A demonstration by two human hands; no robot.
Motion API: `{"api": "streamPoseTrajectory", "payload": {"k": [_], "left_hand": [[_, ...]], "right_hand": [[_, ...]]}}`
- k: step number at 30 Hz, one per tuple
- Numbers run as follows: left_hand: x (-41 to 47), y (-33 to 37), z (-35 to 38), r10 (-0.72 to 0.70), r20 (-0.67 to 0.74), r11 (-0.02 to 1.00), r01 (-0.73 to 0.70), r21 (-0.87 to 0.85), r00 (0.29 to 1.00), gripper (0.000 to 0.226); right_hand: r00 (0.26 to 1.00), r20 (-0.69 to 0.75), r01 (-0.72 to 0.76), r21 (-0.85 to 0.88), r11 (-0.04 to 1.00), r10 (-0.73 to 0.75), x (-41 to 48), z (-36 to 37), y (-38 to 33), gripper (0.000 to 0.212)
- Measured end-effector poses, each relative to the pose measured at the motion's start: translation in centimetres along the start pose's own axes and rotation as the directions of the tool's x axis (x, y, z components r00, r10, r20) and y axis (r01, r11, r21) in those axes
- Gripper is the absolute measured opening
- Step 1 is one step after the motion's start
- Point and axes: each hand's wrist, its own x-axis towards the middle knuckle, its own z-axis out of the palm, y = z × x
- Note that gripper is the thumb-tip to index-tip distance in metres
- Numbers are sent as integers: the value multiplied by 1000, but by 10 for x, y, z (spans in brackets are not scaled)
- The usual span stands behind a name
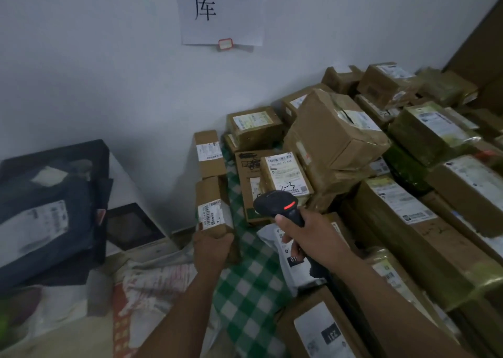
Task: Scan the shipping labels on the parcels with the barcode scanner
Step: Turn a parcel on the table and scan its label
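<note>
Left of frame: dark bin (54, 156) holding dark mailer bags (49, 221), with a white label showing on the top one

Right half of frame: loose pile of brown parcels (408, 194) on a green checked cloth (245, 289), most with labels facing up. No bin around them

barcode scanner (277, 203) is at frame centre, in the right hand (307, 235). Its long axis is diagonal, with the head at upper left and the handle running down-right into the fist. The head points up-left, just below a labelled box (285, 175) whose barcode strip faces the camera. An orange-red mark shows on top of the head

Right hand grip: fingers wrapped tight round the scanner handle

left hand (212, 248), lower centre: fingers curled round the near end of a narrow brown parcel (213, 194), a firm hold. The parcel's long axis runs nearly straight up the frame, and its shipping label (212, 214) faces the camera just above the fingers. The scanner head is right of this label and not aimed at it

A second narrow parcel (209, 153) sits in line just above the held one; can't tell if they touch

A white poly bag (294, 267) lies under the right wrist
</note>
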Motion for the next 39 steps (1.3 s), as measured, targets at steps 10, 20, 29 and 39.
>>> {"api": "streamPoseTrajectory", "payload": {"k": [10, 20, 29, 39], "left_hand": [[-35, -10, -78, 511, -157, 811, -414, 414, 845, 86], [-50, -12, -135, 725, -56, 556, -535, 636, 686, 83], [-68, -10, -142, 809, -41, 442, -560, 701, 587, 91], [-78, -5, -135, 802, -16, 443, -576, 687, 597, 84]], "right_hand": [[991, 86, 105, -36, 994, -102, -24, 2, -6, 38], [960, 175, 233, -79, 969, -217, -61, -7, -10, 28], [949, 198, 260, -43, 965, -246, -78, -12, -14, 27], [954, 176, 251, -28, 968, -242, -80, -14, -13, 29]]}}
